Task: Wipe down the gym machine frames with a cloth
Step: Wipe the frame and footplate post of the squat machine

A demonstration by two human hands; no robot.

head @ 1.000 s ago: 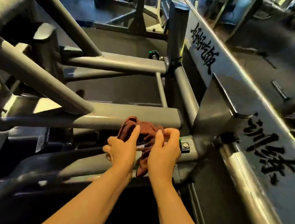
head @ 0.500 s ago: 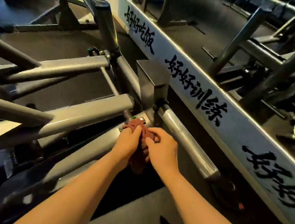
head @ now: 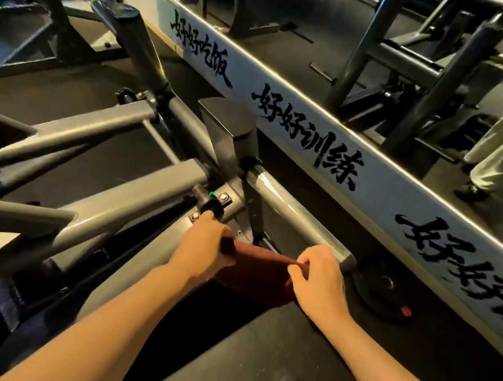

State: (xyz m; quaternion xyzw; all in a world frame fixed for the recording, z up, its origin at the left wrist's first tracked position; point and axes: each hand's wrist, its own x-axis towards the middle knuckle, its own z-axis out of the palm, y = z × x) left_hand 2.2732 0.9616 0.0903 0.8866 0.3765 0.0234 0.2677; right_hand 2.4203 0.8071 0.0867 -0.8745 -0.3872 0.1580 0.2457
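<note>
Head view: both hands (head: pixel 203 248) (head: pixel 318 280) pinch cloth (head: pixel 258 272) stretched over dark gym floor (head: pixel 286 350).

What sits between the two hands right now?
In the head view, the dark red cloth spans between the left hand and right hand, each gripping an end.

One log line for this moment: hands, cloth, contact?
left hand grips cloth | right hand pinches its other end | cloth stretched between hands, below glossy frame tube | wiping contact: unclear
</note>
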